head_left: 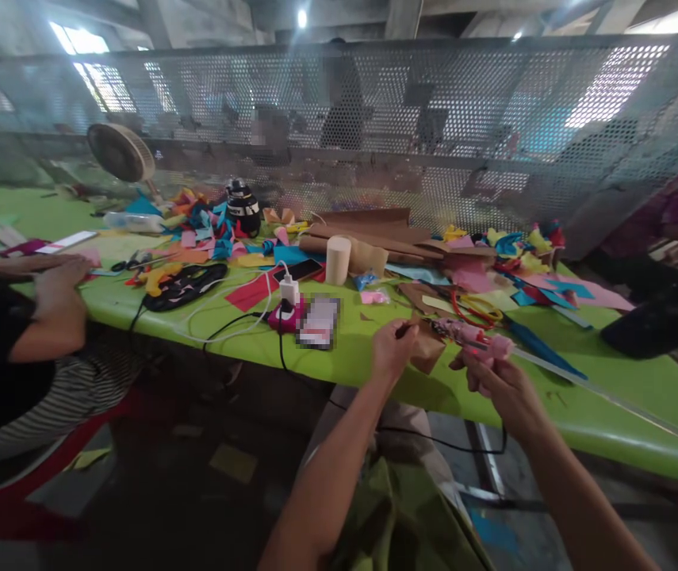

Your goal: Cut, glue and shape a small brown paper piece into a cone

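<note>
Right hand [496, 379] wraps round handle of pink glue gun [474, 341], just over green table [347, 361] near its front edge. Left hand [394, 347] seems to pinch brown paper [427, 354] beside gun's tip, probably to keep it steady. Long clear glue stick [612, 401] pokes out back, likely too long to fit inside. Black cord [437, 438] hangs below table edge, maybe to keep out of way.

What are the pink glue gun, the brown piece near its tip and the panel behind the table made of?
Glue gun: probably plastic, given its smooth, rounded pink body. Brown piece: likely paper, looking matt, thin and flat. Panel: apparently metal, dull grey, punched with small holes.
</note>
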`<state>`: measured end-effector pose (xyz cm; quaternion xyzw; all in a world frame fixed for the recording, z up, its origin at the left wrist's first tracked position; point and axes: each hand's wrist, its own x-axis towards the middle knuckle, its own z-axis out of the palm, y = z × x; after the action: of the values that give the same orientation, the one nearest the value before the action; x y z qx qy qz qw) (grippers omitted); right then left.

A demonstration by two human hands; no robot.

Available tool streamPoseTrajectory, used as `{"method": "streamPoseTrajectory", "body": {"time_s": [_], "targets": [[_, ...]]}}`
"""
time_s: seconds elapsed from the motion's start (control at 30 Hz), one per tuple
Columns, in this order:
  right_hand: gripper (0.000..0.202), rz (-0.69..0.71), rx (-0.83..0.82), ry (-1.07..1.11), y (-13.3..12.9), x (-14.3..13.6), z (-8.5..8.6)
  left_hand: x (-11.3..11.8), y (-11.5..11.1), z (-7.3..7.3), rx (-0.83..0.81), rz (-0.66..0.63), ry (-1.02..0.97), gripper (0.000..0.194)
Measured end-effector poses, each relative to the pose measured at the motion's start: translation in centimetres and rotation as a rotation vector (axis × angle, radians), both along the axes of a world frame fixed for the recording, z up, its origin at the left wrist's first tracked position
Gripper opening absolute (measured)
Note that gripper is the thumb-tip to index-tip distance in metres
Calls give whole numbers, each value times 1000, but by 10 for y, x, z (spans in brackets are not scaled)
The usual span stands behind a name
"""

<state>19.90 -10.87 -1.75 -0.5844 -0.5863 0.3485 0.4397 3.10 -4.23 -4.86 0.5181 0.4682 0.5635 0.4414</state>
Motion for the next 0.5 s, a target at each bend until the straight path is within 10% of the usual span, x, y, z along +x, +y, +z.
{"method": "streamPoseTrajectory", "body": {"time_s": [0.5], "targets": [[60, -40, -10, -27, 1, -1, 0, 3, 3, -5, -18, -8, -24, 13]]}}
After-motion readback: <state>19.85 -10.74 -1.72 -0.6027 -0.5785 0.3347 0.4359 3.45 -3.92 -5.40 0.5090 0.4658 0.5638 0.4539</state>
